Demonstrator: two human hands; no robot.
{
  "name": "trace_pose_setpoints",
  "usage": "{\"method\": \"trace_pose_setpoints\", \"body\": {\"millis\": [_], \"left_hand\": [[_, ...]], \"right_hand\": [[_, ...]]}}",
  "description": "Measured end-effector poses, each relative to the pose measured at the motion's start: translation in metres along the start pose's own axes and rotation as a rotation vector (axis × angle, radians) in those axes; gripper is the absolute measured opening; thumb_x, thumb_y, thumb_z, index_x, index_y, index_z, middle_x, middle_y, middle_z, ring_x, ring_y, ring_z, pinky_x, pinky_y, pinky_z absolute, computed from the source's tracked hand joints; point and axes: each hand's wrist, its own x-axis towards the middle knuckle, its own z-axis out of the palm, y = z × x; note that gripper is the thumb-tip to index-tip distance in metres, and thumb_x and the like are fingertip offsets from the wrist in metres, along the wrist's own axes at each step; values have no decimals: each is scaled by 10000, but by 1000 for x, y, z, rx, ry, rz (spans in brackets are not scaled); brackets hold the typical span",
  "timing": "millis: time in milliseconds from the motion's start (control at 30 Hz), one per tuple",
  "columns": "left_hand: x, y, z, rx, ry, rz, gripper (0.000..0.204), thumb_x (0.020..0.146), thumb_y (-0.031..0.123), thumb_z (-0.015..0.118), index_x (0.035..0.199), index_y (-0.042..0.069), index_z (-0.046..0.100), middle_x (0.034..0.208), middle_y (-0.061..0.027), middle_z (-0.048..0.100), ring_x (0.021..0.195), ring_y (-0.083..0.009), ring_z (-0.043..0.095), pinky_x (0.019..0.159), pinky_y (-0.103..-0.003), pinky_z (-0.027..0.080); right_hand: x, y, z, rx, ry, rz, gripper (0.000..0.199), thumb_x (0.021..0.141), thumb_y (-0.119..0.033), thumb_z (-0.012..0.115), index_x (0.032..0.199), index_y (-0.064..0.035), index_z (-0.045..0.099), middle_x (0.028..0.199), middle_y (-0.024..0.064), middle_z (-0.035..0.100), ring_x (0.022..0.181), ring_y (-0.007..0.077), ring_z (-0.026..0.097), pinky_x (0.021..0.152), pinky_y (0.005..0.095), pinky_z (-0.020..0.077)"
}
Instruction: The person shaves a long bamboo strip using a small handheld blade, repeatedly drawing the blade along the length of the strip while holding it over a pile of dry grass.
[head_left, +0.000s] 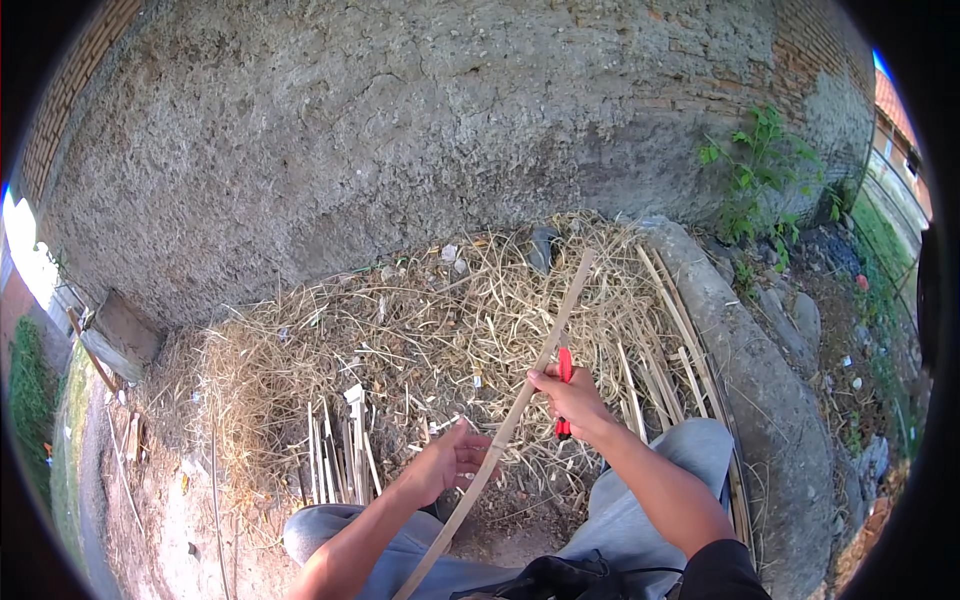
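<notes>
A long flat bamboo strip (517,412) slants across the middle, from the lower edge near my lap up to the straw. My right hand (575,397) is closed, pinching the strip with thumb and fingertips. The same hand also holds a red utility knife (565,365), upright beside the strip; the palm hides part of it. On the strip's left side, my left hand (447,464) is open with its fingers apart. Some of its fingertips pass close to the strip, and I cannot tell whether they touch it.
Straw-like shavings (420,330) cover the ground. Cut bamboo sticks (340,450) lie by my left knee, and longer strips (690,340) by my right. A concrete ledge (745,400) runs along the right side. A rough wall (430,140) rises ahead, with a green plant (765,165) against it.
</notes>
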Motion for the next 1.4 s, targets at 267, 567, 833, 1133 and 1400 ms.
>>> {"method": "trace_pose_setpoints", "body": {"millis": [267,567,833,1133,1400], "left_hand": [[-21,-21,9,-201,-420,-364,684,1022,553,86,1117,26,510,698,-40,521,479,-130,402,421,-248,312],[-23,-14,14,-246,-218,-274,405,1049,459,306,881,108,414,617,35,357,451,-73,277,393,-246,238],[-33,-4,16,-187,-36,-115,400,1055,391,352,942,38,501,607,-13,447,402,-63,297,356,-232,251],[-27,-15,20,-130,67,-33,402,1063,348,336,963,9,527,595,3,449,402,-57,299,356,-227,257],[-20,-33,22,236,262,185,398,1061,352,340,887,44,523,593,42,370,460,-62,332,399,-249,283]], "right_hand": [[6,7,-3,-15,-74,17,163,904,-178,694,903,-18,665,625,-36,525,453,34,384,423,231,319],[9,13,-10,-189,-100,-106,305,1011,-208,516,1215,-36,366,894,9,479,651,78,463,583,247,423],[-38,-4,0,-775,-271,-594,388,986,-209,550,1337,-46,552,788,85,648,606,134,530,583,291,449],[-59,-6,17,-893,-242,-520,244,927,-286,624,1028,-65,650,726,110,685,606,270,674,572,373,515],[-53,10,17,-1014,-180,-743,260,910,-356,641,853,-103,651,737,46,690,611,265,665,528,369,515]]}}
